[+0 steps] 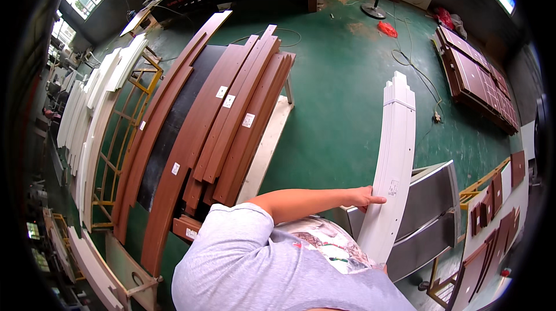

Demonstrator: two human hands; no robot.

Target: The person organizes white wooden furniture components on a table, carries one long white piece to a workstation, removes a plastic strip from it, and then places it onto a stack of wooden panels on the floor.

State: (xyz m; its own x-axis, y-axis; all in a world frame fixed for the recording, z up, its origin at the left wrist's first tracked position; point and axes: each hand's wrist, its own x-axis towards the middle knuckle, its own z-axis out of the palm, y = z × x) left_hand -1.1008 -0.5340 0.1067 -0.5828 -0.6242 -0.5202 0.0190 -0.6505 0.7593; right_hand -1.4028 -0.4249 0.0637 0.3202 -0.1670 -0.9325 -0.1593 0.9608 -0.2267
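A bundle of long white boards [396, 137] slants up and away on my right, bound near its far end by a thin strap. My left arm reaches across my body, and my left hand [366, 197] grips the bundle's left edge, its index finger lying over the top face. Beside that finger is a printed label [393, 188]. At the bundle's near end a small patch of skin shows, perhaps part of my right hand [384, 268]; its fingers are hidden behind the boards and my shirt.
Reddish-brown boards [223, 114] lie stacked on a rack to my left, beyond them white panels [124, 67] and a yellow metal frame [150, 76]. Dark grey panels [425, 212] stand right of the bundle. Brown panels [475, 76] are piled far right, near a floor cable [425, 79] and fan [376, 4].
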